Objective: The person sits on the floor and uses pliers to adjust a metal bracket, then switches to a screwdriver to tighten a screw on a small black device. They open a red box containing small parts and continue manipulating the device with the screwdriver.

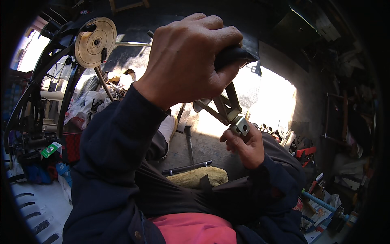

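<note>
My left hand (191,61) is raised high, fingers wrapped over a black curved part (231,57), possibly a padded seat or handle, atop a metal folding linkage (222,109). At the linkage's lower end, my right hand (248,148) grips a silver bracket (241,125) with a hole in it, thumb and fingers bent around it. Beneath my hands, a beige fuzzy pad (193,178) lies by my lap, beside a dark metal bar and an upright steel rod (189,144).
At left stand a black curved frame with a round disc (93,42), plastic bags (87,105) and piled clutter. More tools, a red item (304,151) and a blue tube (321,201) crowd the right. Bright sunlight falls on the grey floor (272,97) ahead.
</note>
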A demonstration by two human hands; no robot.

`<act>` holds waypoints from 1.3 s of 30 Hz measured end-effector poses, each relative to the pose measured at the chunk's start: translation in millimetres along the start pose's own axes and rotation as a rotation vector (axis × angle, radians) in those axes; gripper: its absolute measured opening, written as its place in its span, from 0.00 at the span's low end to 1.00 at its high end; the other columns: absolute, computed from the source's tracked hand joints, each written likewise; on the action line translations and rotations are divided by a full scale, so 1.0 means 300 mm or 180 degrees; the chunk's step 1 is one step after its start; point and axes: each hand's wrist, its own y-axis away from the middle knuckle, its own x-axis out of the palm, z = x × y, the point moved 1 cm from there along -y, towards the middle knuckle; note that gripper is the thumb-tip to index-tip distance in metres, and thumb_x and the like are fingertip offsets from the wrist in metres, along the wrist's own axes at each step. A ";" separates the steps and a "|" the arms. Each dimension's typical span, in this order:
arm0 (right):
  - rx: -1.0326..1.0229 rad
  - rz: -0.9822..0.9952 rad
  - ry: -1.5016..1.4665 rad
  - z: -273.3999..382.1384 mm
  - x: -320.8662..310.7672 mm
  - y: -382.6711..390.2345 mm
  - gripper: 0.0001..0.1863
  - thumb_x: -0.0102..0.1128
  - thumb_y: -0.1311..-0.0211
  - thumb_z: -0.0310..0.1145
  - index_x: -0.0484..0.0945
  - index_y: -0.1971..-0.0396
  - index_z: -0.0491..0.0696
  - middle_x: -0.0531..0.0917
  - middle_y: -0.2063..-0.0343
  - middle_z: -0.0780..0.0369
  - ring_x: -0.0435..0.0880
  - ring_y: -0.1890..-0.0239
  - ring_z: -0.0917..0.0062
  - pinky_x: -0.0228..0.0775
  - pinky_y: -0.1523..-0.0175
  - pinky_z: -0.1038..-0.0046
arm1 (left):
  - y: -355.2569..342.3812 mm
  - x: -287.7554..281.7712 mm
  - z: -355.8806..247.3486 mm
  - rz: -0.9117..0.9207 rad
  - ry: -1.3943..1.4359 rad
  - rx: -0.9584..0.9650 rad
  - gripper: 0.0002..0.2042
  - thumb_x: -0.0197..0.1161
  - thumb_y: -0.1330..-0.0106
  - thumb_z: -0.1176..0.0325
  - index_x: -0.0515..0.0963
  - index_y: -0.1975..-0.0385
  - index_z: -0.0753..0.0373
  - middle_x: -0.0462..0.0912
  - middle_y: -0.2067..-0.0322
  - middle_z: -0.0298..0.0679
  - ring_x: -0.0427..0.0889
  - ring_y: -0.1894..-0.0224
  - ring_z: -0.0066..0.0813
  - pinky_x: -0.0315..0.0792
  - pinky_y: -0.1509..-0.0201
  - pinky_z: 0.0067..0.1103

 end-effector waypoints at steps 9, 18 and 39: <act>0.0012 0.0071 -0.0262 -0.028 -0.017 -0.008 0.12 0.58 0.24 0.32 0.79 0.47 0.42 0.87 0.65 0.60 0.81 0.70 0.83 0.74 0.64 0.78 | 0.002 0.000 0.001 -0.0019 0.0034 0.0003 0.14 0.77 0.38 0.59 0.87 0.58 0.58 0.88 0.66 0.41 0.90 0.67 0.38 0.85 0.65 0.24; 0.0073 0.0002 -0.0239 -0.023 -0.012 -0.002 0.12 0.55 0.24 0.30 0.78 0.47 0.41 0.88 0.64 0.59 0.82 0.69 0.82 0.75 0.63 0.77 | 0.002 0.002 -0.002 -0.0023 -0.0010 0.0017 0.14 0.78 0.39 0.59 0.87 0.58 0.58 0.88 0.65 0.41 0.90 0.67 0.38 0.86 0.64 0.25; -0.0603 -0.0488 0.0582 -0.035 0.003 -0.013 0.14 0.63 0.27 0.28 0.78 0.46 0.40 0.90 0.66 0.59 0.89 0.68 0.79 0.78 0.66 0.76 | 0.002 0.003 -0.004 -0.0054 0.0020 0.0048 0.14 0.78 0.40 0.61 0.87 0.58 0.57 0.88 0.66 0.40 0.89 0.67 0.38 0.85 0.64 0.26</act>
